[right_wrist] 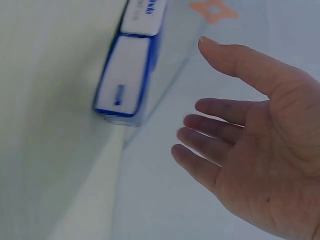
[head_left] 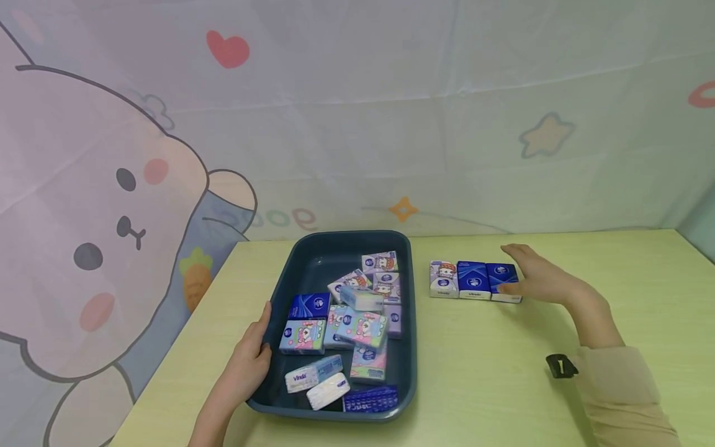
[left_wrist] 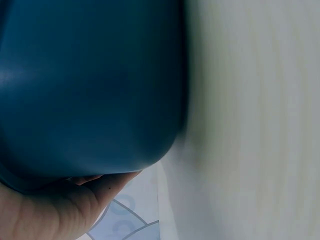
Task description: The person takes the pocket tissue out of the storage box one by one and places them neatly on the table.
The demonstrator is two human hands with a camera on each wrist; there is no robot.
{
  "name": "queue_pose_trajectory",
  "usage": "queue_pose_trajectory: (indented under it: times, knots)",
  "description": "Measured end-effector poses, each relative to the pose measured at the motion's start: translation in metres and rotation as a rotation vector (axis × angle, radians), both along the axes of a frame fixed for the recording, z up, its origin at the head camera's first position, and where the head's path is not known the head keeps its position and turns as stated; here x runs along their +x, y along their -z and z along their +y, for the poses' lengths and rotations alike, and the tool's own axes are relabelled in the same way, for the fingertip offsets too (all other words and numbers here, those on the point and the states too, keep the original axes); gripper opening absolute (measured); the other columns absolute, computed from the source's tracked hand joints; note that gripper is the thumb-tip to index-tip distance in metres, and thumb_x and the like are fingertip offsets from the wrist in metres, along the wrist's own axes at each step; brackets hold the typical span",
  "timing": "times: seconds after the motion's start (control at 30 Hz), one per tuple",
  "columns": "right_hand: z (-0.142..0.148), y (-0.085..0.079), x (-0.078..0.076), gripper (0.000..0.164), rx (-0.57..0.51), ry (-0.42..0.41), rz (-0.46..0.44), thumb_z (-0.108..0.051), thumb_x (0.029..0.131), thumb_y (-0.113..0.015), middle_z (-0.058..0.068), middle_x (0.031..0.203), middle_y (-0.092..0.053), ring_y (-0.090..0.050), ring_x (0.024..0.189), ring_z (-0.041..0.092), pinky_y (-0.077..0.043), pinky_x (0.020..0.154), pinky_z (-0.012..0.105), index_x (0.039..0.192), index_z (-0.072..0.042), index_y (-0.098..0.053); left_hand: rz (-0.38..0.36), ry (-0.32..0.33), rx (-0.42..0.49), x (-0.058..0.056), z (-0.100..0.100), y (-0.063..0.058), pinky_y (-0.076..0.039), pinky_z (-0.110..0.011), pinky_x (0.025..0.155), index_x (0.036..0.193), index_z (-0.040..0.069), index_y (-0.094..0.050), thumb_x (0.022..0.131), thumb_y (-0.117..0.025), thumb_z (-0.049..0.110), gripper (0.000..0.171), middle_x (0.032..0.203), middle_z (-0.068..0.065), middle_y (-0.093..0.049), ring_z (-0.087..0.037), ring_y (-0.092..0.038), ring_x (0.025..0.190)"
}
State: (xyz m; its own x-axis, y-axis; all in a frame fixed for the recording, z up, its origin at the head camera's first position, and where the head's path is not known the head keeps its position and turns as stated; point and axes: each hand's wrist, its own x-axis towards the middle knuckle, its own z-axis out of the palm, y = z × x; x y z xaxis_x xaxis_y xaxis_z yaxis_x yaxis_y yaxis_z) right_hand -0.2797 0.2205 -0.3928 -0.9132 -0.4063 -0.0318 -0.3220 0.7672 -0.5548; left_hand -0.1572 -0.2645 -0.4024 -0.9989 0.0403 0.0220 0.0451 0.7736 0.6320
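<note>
Yellow-green table (head_left: 475, 372), cartoon backdrop (head_left: 357, 143), tub (head_left: 324, 261)

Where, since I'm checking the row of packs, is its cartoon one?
In the head view, the cartoon pack is the leftmost of three, right of the tub and beside a blue pack.

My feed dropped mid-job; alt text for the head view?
A person's right hand hovers open at the right end of three tissue packs lined up on a yellow-green table. The left hand touches the left side of a dark tray holding many loose packs; a cartoon-printed cloth hangs behind.
</note>
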Motion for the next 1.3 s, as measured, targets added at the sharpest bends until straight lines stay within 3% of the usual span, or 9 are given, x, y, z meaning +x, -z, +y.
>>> queue_pose_trajectory:
  times: [0.27, 0.4, 0.57, 0.67, 0.77, 0.87, 1.0, 1.13, 1.3]
  knots:
    - [-0.017, -0.026, 0.017, 0.081, 0.054, -0.045, 0.008, -0.035, 0.088, -0.066, 0.032, 0.149, -0.030, -0.034, 0.133, 0.052, -0.033, 0.103, 0.066, 0.147, 0.005, -0.028, 0.001, -0.001, 0.005, 0.001, 0.000, -0.001, -0.026, -0.061, 0.111, 0.154, 0.005, -0.007, 0.094, -0.036, -0.006, 0.068, 0.147, -0.030, -0.033, -0.045, -0.032, 0.138]
    - [-0.028, -0.038, 0.027, 0.073, 0.057, -0.093, 0.012, -0.033, 0.089, -0.065, 0.027, 0.141, -0.044, -0.050, 0.119, 0.041, -0.044, 0.096, 0.056, 0.145, 0.004, -0.035, 0.006, -0.008, 0.012, 0.001, -0.001, -0.001, -0.028, -0.060, 0.111, 0.154, 0.005, -0.008, 0.094, -0.037, -0.006, 0.068, 0.146, -0.029, -0.034, -0.044, -0.035, 0.136]
    - [-0.043, -0.050, 0.040, 0.064, 0.022, -0.161, 0.023, -0.032, 0.089, -0.065, 0.018, 0.133, -0.052, -0.055, 0.106, 0.025, -0.047, 0.088, 0.040, 0.141, -0.001, -0.044, 0.009, -0.012, 0.013, 0.001, -0.001, 0.000, -0.029, -0.060, 0.111, 0.155, 0.006, -0.009, 0.094, -0.037, -0.006, 0.067, 0.145, -0.029, -0.036, -0.043, -0.037, 0.134]
    - [-0.051, -0.055, 0.048, 0.062, 0.011, -0.188, 0.028, -0.032, 0.089, -0.065, 0.014, 0.134, -0.052, -0.055, 0.107, 0.023, -0.047, 0.090, 0.041, 0.141, -0.006, -0.044, 0.009, -0.012, 0.013, 0.001, -0.001, 0.000, -0.029, -0.060, 0.110, 0.155, 0.005, -0.009, 0.094, -0.037, -0.006, 0.067, 0.145, -0.029, -0.036, -0.043, -0.037, 0.134]
    - [-0.060, -0.058, 0.056, 0.065, 0.015, -0.208, 0.026, -0.032, 0.090, -0.064, 0.016, 0.141, -0.047, -0.053, 0.120, 0.031, -0.045, 0.098, 0.049, 0.145, -0.008, -0.040, 0.007, -0.013, 0.015, 0.001, -0.001, 0.000, -0.029, -0.060, 0.110, 0.155, 0.005, -0.009, 0.094, -0.037, -0.006, 0.067, 0.145, -0.029, -0.035, -0.043, -0.037, 0.134]
    - [-0.069, -0.061, 0.062, 0.068, 0.033, -0.215, 0.023, -0.034, 0.091, -0.062, 0.018, 0.149, -0.041, -0.040, 0.136, 0.040, -0.036, 0.107, 0.056, 0.148, -0.009, -0.036, 0.002, -0.014, 0.017, 0.001, -0.001, -0.001, -0.028, -0.060, 0.111, 0.155, 0.005, -0.009, 0.095, -0.037, -0.006, 0.067, 0.146, -0.029, -0.035, -0.043, -0.036, 0.135]
    - [-0.083, -0.062, 0.070, 0.064, 0.041, -0.231, 0.081, -0.034, 0.092, -0.062, 0.015, 0.151, -0.040, -0.034, 0.140, 0.040, -0.034, 0.109, 0.056, 0.146, -0.009, -0.040, -0.007, -0.015, 0.020, 0.001, -0.001, -0.001, -0.027, -0.060, 0.111, 0.155, 0.005, -0.008, 0.094, -0.037, -0.006, 0.068, 0.146, -0.029, -0.034, -0.044, -0.034, 0.137]
    - [-0.100, -0.061, 0.078, 0.056, 0.054, -0.265, 0.148, -0.030, 0.091, -0.064, 0.011, 0.147, -0.046, -0.036, 0.140, 0.036, -0.036, 0.110, 0.052, 0.141, -0.012, -0.047, -0.006, -0.010, 0.013, 0.001, -0.001, 0.000, -0.027, -0.060, 0.111, 0.155, 0.006, -0.008, 0.094, -0.037, -0.006, 0.068, 0.146, -0.029, -0.034, -0.044, -0.034, 0.137]
    - [-0.122, -0.062, 0.091, 0.052, 0.097, -0.332, 0.202, -0.030, 0.089, -0.066, 0.006, 0.138, -0.054, -0.050, 0.130, 0.027, -0.046, 0.103, 0.044, 0.137, -0.014, -0.052, -0.003, -0.002, 0.003, 0.001, 0.000, 0.000, -0.028, -0.061, 0.110, 0.155, 0.006, -0.007, 0.094, -0.037, -0.006, 0.068, 0.145, -0.030, -0.035, -0.045, -0.035, 0.136]
